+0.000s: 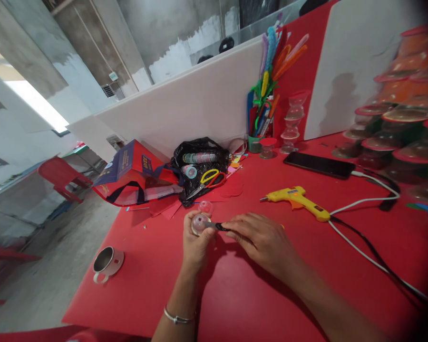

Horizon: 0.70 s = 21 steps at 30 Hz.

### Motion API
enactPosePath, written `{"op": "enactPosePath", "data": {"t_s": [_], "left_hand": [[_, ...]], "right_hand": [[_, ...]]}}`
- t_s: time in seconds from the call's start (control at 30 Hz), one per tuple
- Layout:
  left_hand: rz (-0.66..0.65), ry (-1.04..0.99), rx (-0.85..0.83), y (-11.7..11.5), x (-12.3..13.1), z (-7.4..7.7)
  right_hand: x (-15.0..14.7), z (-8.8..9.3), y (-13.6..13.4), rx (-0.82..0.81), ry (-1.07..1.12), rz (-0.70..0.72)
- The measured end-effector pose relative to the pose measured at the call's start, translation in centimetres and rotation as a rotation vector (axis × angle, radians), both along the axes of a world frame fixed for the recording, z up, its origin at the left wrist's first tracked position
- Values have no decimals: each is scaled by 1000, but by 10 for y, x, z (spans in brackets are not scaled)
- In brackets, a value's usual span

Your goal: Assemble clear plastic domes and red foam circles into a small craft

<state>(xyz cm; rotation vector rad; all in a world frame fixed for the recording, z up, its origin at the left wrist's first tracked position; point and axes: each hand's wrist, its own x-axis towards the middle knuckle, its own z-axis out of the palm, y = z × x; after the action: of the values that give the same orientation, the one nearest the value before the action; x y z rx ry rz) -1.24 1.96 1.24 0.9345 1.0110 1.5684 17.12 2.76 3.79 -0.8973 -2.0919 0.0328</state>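
Note:
My left hand (195,247) is closed around a small clear plastic dome (199,221), which has a dark spot or hole in its top. Between the fingers and thumb of my right hand (260,240) is a small knife (219,227) with a black handle and a grey blade. The blade lies against the side of the dome, near my left thumb; whether it cuts into the plastic I cannot tell. Just behind the dome, a pinkish clear plastic piece (206,207) rests on the red table (231,289).
A yellow glue gun (296,198) with its cables and a black phone (319,165) lie to the right. Stacked plastic cups (388,137) stand beyond. Scissors (210,179) rest on a black bag (199,147). A mug (108,262) stands near the left edge.

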Motion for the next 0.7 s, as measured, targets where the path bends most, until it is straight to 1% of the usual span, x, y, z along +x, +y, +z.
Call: {"op": "enactPosePath", "data": {"t_s": [0.4,0.7], "left_hand": [[-18,-12,14,-1,1,2],[-2,-10,15,-3,8,10]], "right_hand": [[-1,-3,0,33,-10,-24],[-2,-2,1,77,-15,-24]]}}
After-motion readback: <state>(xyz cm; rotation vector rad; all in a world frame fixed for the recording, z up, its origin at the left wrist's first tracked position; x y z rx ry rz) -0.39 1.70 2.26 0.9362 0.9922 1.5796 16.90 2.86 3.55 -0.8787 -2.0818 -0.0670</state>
